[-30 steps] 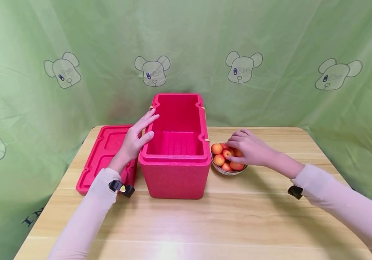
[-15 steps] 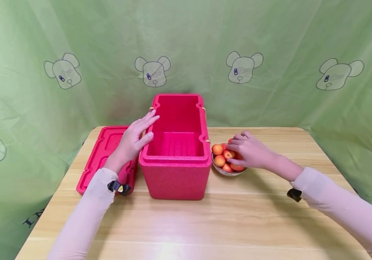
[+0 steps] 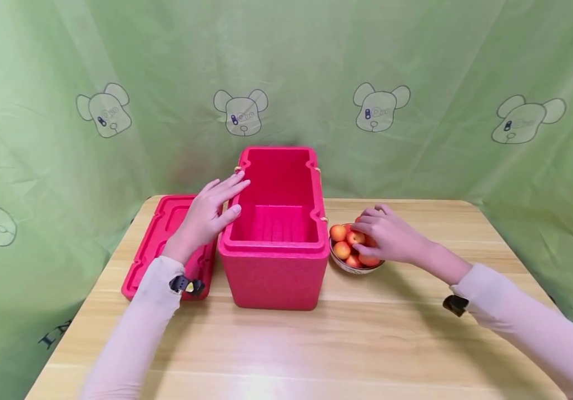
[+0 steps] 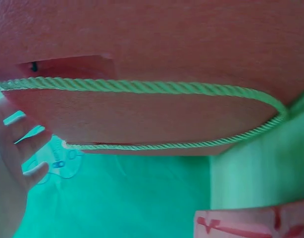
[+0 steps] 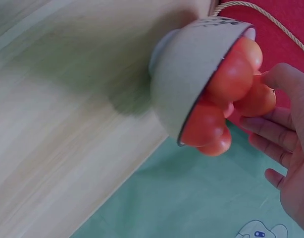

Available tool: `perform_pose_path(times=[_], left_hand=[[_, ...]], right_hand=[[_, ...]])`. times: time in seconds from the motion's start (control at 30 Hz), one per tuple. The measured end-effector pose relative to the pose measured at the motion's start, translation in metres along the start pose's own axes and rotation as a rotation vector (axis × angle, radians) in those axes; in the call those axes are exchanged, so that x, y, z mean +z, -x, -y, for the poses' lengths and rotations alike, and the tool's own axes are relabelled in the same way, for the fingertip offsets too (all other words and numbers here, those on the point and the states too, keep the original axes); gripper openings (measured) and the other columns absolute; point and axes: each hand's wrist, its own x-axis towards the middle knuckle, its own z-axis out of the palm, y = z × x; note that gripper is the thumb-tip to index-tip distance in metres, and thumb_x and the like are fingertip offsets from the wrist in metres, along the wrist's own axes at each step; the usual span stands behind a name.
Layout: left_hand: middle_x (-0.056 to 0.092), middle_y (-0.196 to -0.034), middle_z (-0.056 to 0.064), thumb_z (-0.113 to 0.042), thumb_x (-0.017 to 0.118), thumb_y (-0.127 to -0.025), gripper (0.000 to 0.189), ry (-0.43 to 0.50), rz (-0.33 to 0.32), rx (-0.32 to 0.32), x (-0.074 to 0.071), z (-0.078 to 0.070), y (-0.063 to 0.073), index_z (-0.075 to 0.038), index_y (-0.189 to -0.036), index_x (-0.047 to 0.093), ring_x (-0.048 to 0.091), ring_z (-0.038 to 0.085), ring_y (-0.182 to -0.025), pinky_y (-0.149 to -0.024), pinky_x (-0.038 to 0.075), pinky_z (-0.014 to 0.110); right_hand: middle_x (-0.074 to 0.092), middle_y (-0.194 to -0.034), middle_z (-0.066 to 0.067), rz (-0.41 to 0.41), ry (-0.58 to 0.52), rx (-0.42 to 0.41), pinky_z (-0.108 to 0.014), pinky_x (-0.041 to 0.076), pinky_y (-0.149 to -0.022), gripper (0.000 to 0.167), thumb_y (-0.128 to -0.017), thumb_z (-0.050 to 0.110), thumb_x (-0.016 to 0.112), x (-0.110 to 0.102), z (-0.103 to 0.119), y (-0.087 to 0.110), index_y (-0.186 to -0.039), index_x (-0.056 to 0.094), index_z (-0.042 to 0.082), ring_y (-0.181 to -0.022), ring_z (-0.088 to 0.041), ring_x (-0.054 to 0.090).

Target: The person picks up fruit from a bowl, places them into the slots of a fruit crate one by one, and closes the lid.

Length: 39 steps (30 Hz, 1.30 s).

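Observation:
In the head view a deep red foam box stands lidless on the table. My left hand rests at its left rim, fingers straight and spread, thumb over the edge. To the right of the box sits a patterned bowl heaped with orange-red apricots. My right hand reaches over this heap from the right. In the right wrist view its thumb and fingers pinch one apricot on top, which still lies among the others. The hand hides part of the pile in the head view.
A red lid lies flat on the wooden table, left of the box and partly under my left forearm. A twisted rope handle hangs on the box's side. A green curtain with bear-head drawings surrounds the table's back and sides.
My right hand has shifted slightly over the apricots, and its fingers lie around one of them. The left hand stays at the box rim. The whole head view has drifted a little.

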Motion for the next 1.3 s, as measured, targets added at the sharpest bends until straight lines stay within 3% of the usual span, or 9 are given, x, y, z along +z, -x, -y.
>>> perform_pose_path(times=[0.2, 0.5, 0.73, 1.1, 1.3], left_hand=[[0.038, -0.164, 0.004, -0.042, 0.054, -0.096, 0.062, -0.003, -0.003, 0.017, -0.001, -0.001, -0.004, -0.017, -0.153, 0.048, 0.031, 0.024, -0.155, -0.127, 0.017, 0.057], [0.047, -0.159, 0.007, -0.034, 0.062, -0.091, 0.060, 0.013, -0.024, 0.015, -0.002, -0.001, -0.001, -0.013, -0.147, 0.056, 0.038, 0.026, -0.152, -0.127, 0.018, 0.055], [0.042, -0.162, 0.003, -0.036, 0.061, -0.093, 0.062, 0.068, -0.013, -0.010, 0.001, -0.001, 0.002, -0.016, -0.151, 0.051, 0.039, 0.022, -0.151, -0.127, 0.019, 0.054], [0.037, -0.165, 0.000, -0.033, 0.059, -0.095, 0.063, 0.090, -0.028, -0.010, 0.004, -0.004, 0.001, -0.017, -0.154, 0.046, 0.034, 0.019, -0.154, -0.128, 0.019, 0.053], [0.036, -0.166, -0.001, -0.037, 0.057, -0.096, 0.063, 0.102, -0.030, -0.013, 0.005, -0.001, 0.004, -0.019, -0.155, 0.045, 0.032, 0.017, -0.154, -0.128, 0.018, 0.053]], right_hand=[[0.072, -0.089, -0.009, -0.037, 0.015, 0.025, -0.052, 0.041, -0.090, 0.032, -0.077, 0.022, 0.080, -0.014, 0.001, -0.010, -0.100, 0.076, 0.001, -0.090, -0.027, 0.062], [0.074, -0.092, -0.012, -0.144, 0.004, 0.068, -0.059, 0.039, -0.093, 0.035, -0.076, 0.021, 0.077, -0.038, -0.001, -0.029, -0.104, 0.076, -0.001, -0.094, -0.031, 0.063], [0.075, -0.097, -0.015, -0.168, 0.047, 0.070, -0.059, 0.039, -0.095, 0.035, -0.077, 0.019, 0.078, -0.068, -0.010, -0.049, -0.107, 0.075, 0.000, -0.099, -0.033, 0.063], [0.075, -0.096, -0.015, -0.222, 0.038, -0.010, -0.056, 0.038, -0.093, 0.034, -0.078, 0.015, 0.082, -0.123, -0.011, -0.116, -0.109, 0.076, 0.001, -0.097, -0.033, 0.061], [0.074, -0.096, -0.012, -0.132, 0.067, -0.072, -0.056, 0.039, -0.095, 0.031, -0.082, 0.016, 0.080, -0.134, 0.004, -0.157, -0.108, 0.075, 0.003, -0.099, -0.032, 0.060]])
